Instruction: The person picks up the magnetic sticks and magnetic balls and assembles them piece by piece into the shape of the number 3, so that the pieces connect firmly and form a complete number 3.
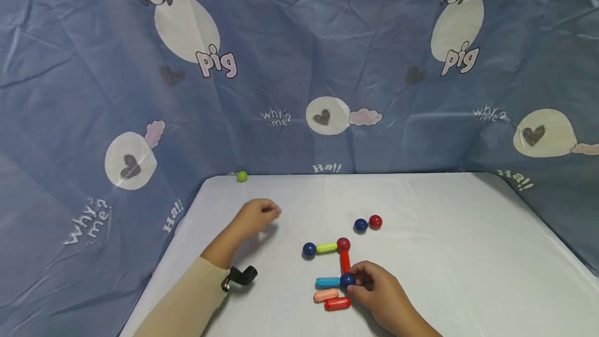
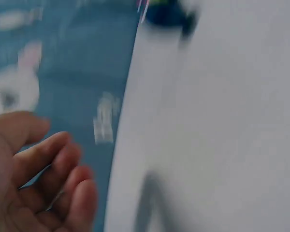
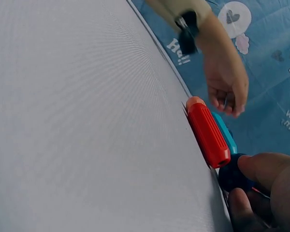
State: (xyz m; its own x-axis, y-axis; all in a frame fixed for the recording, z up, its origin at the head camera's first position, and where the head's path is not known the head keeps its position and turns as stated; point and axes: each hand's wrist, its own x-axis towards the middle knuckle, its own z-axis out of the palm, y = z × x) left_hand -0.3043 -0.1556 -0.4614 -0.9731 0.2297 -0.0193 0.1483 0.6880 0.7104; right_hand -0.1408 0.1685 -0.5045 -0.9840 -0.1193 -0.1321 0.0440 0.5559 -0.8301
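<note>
My right hand (image 1: 379,293) pinches a dark blue ball (image 1: 348,280) between thumb and fingers, and in the right wrist view the ball (image 3: 233,173) shows beside the thumb. A light blue rod (image 1: 327,282) meets this ball on its left, and a red rod (image 1: 344,261) runs up from it to a red ball (image 1: 343,244). From there a yellow-green rod (image 1: 326,247) leads left to another dark blue ball (image 1: 309,250). Over the table's left part my left hand (image 1: 256,216) hangs with loosely curled fingers (image 2: 79,200), holding nothing.
A pink rod (image 1: 326,295) and a loose red rod (image 1: 337,303) lie just below the light blue one. Farther back sit a dark blue ball (image 1: 360,225) and a red ball (image 1: 376,222). A green ball (image 1: 242,176) rests at the white table's (image 1: 444,233) far left edge, before a blue printed cloth (image 1: 281,40).
</note>
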